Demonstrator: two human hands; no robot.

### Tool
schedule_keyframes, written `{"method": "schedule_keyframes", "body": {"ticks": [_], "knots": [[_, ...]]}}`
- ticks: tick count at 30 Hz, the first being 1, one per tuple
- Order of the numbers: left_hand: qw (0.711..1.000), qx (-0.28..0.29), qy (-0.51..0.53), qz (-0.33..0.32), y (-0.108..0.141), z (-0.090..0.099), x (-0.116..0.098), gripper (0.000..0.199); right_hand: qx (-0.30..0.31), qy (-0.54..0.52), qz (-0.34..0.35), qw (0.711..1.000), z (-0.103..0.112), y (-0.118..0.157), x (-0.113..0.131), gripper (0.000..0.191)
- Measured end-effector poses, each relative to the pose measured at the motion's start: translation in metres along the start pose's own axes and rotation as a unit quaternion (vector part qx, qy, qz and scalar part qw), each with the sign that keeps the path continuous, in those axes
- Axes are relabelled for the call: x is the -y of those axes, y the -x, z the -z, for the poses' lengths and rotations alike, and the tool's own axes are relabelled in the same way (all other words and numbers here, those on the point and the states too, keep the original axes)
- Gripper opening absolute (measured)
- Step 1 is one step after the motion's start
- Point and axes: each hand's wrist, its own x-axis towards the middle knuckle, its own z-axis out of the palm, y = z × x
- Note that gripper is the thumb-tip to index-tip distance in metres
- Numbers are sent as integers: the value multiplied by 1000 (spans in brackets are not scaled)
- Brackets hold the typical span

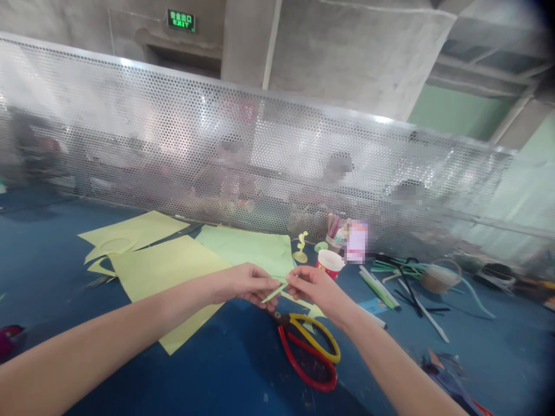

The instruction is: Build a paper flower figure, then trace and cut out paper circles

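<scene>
Between my two hands is a narrow light-green paper strip, slanting up to the right. My left hand is closed, its thumb and fingers pinching the strip. At the strip's upper end, my right hand pinches it with the fingertips. Just below the hands lie scissors with one red and one yellow handle; their blades are mostly hidden under my left hand. Yellow-green paper sheets spread out to the left, and a pale green sheet lies behind the hands. Small paper scraps rest near my right wrist.
Behind the sheets stand a small yellow paper figure, a red-and-white paper cup and a holder with pens. Tubes and strips lie at right beside a small basket. A perforated metal screen edges the blue table.
</scene>
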Motion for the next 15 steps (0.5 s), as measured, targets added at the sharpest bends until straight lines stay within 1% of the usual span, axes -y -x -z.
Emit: {"method": "schedule_keyframes", "body": {"ticks": [5, 10, 12, 15], "knots": [[999, -11, -24, -35, -2, 0, 5, 26, 1, 0, 3, 1000, -1, 0, 0, 25], [999, 33, 10, -27, -4, 1, 9, 26, -10, -27, -4, 1000, -4, 0, -1, 26], [998, 41, 31, -32, -5, 1, 12, 28, 2, -43, -9, 999, -4, -1, -2, 26], [997, 32, 55, -35, -7, 2, 16, 31, 27, -62, -13, 998, -3, -1, -3, 27]]}}
